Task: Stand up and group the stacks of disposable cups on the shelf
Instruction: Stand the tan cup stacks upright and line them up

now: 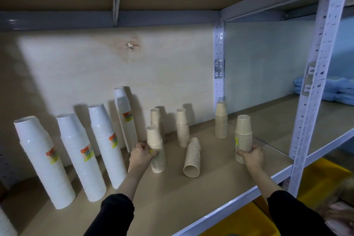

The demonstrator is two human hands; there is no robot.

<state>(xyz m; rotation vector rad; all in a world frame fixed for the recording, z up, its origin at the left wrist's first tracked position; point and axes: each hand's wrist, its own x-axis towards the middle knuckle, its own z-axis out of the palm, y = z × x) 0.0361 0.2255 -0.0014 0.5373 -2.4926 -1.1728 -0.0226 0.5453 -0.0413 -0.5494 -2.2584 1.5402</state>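
Observation:
Several tall white cup stacks [76, 155] stand upright at the left of the shelf board [172, 197]. Short beige cup stacks fill the middle. My left hand [142, 153] grips an upright beige stack [156, 149] at mid-height. My right hand [252, 156] grips another upright beige stack [243, 136] near its base, at the right. Between my hands one beige stack [192, 157] lies on its side, its open mouth toward me. Three more beige stacks stand behind: one [156, 119] behind the left-hand stack, one [182, 127] in the middle, one [220, 119] by the rear post.
A grey metal upright [314, 82] stands at the shelf's front right corner. Beyond it, blue packets [339, 90] lie on the neighbouring shelf. Yellow bins [321, 178] sit below. The plywood back panel [115, 63] closes the rear, and another shelf hangs overhead.

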